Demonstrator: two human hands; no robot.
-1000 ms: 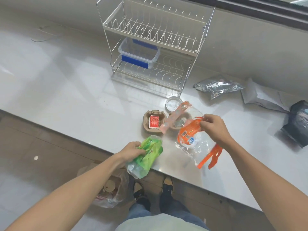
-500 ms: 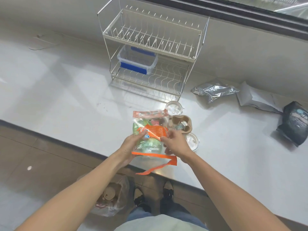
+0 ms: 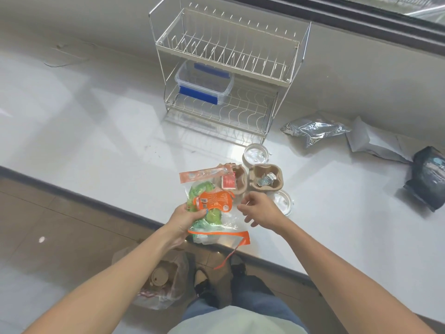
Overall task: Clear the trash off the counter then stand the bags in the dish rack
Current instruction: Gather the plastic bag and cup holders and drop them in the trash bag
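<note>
Two hands: left (image 3: 185, 219) grips lengthwise clear bag (image 3: 212, 213), right (image 3: 261, 209) loosely open

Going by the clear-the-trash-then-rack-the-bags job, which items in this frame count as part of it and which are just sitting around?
Part of the job:
- clear orange-trimmed bag with green wrapper inside, held by the left hand
- right hand, empty, beside it
- cardboard cup carrier with scraps
- two clear lids
- silver foil bag, grey bag, black bag
- dish rack
- trash bag on the floor

Lying about:
- blue-lidded container in the rack
</note>
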